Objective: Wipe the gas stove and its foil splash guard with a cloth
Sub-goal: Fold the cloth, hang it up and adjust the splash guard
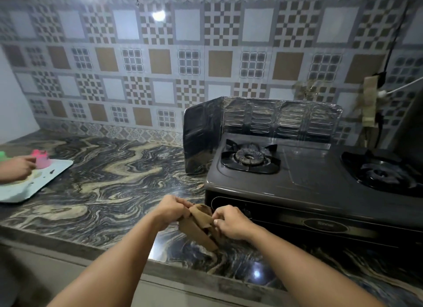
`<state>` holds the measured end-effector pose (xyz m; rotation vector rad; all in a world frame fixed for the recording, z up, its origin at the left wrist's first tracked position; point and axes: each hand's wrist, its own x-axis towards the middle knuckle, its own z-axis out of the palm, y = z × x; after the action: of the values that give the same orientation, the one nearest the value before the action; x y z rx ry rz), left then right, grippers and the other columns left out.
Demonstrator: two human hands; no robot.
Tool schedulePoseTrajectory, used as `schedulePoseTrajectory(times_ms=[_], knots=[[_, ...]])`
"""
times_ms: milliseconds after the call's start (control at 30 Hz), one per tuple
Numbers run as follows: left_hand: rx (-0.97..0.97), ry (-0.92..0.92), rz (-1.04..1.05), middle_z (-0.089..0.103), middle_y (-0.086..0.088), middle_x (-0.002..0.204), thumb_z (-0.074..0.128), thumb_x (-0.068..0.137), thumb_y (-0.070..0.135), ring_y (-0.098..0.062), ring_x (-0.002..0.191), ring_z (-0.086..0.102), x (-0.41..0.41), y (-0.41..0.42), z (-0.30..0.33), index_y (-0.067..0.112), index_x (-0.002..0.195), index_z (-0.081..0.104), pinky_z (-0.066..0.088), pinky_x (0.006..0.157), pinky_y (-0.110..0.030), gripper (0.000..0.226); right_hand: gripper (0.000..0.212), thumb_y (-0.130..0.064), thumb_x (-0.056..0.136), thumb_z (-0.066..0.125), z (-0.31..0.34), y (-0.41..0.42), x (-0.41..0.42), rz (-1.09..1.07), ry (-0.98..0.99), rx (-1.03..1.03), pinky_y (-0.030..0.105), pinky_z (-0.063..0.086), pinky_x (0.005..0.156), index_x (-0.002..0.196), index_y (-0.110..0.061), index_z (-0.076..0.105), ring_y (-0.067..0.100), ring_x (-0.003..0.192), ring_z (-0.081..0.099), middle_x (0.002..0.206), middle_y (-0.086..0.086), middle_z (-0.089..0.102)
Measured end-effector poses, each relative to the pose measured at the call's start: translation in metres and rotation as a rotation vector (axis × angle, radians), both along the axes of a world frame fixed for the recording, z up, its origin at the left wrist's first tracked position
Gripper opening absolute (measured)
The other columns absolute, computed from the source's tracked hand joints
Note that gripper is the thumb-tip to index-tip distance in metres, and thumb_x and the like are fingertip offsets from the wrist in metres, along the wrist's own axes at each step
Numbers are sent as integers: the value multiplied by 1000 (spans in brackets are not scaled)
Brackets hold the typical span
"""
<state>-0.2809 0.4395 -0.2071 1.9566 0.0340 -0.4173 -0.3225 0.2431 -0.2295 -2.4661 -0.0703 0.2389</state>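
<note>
While the marbled bench (109, 169) is stretching across the frame's middle, the dark gas stove (309, 183) is sitting at centre right, its foil splash guard (263, 119) standing along its back and left side. At lower centre, just before the stove's front, the left hand (170, 209) and right hand (230, 222) are each keeping a grip clamped on a crumpled brown cloth (199, 224). At far left, another person's hand (16, 169) is touching a pink cup (42, 161) on a pale tray (45, 178).
</note>
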Motion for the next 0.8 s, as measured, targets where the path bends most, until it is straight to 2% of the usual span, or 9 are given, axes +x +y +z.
schedulePoseTrajectory(times_ms=[133, 200, 300, 367, 500, 567, 667, 767, 800], knots=[[-76, 11, 51, 73, -17, 84, 69, 69, -10, -20, 72, 60, 4, 20, 13, -6, 87, 76, 53, 60, -26, 20, 16, -24, 85, 49, 35, 2, 5, -134, -61, 219, 43, 54, 80, 71, -22, 57, 21, 81, 59, 76, -2, 59], [-152, 10, 82, 71, -22, 81, 72, 72, -11, -20, 64, 63, 3, 27, 17, -12, 84, 73, 56, 56, -23, 12, 19, -21, 91, 46, 53, 4, 6, -149, -119, 253, 38, 48, 77, 74, -20, 55, 19, 83, 53, 80, -1, 57], [-138, -31, 89, 68, -21, 74, 74, 72, -11, -17, 54, 63, 4, 36, 20, -7, 75, 72, 58, 58, -26, 6, 21, -19, 95, 43, 78, 7, 4, -150, -194, 286, 28, 38, 65, 79, -16, 55, 17, 83, 50, 84, 0, 56], [-93, -35, 21, 68, -15, 77, 80, 71, -1, -17, 59, 64, 1, 36, 25, -2, 86, 71, 57, 63, -30, 17, 20, -17, 95, 43, 93, 10, 2, -115, -229, 277, 30, 38, 66, 80, -14, 54, 16, 82, 51, 83, 1, 56], [-70, -16, -201, 65, -3, 113, 88, 62, 24, -17, 94, 67, -17, 18, 34, 18, 121, 62, 56, 68, -29, 64, 22, -15, 97, 45, 116, 15, 3, -24, -300, 223, 31, 38, 68, 77, -15, 51, 14, 76, 49, 80, -1, 55], [-65, -46, -247, 63, -1, 119, 87, 60, 34, -18, 103, 64, -25, 4, 33, 25, 126, 59, 54, 68, -29, 73, 21, -15, 97, 47, 128, 15, 4, -16, -333, 245, 32, 42, 70, 78, -17, 55, 14, 76, 52, 79, -1, 57], [-122, -76, -215, 71, -8, 105, 81, 70, 29, -19, 92, 66, -35, -11, 32, 22, 112, 68, 52, 68, -32, 44, 20, -13, 98, 48, 141, 12, 3, -6, -332, 259, 26, 43, 61, 81, -16, 57, 13, 72, 52, 79, 1, 58], [-103, -148, -109, 66, -9, 75, 71, 82, 6, -22, 72, 64, -39, -15, 32, 11, 85, 70, 54, 67, -34, 5, 21, -12, 97, 47, 149, 6, 0, -20, -354, 253, 23, 41, 59, 80, -17, 59, 11, 72, 52, 80, 0, 59], [-89, -186, -61, 63, -8, 71, 67, 84, 3, -20, 66, 61, -38, -14, 31, 10, 77, 68, 53, 64, -33, 11, 23, -11, 96, 47, 152, 4, -1, -38, -362, 253, 24, 41, 59, 77, -18, 59, 11, 72, 52, 78, 0, 59]])
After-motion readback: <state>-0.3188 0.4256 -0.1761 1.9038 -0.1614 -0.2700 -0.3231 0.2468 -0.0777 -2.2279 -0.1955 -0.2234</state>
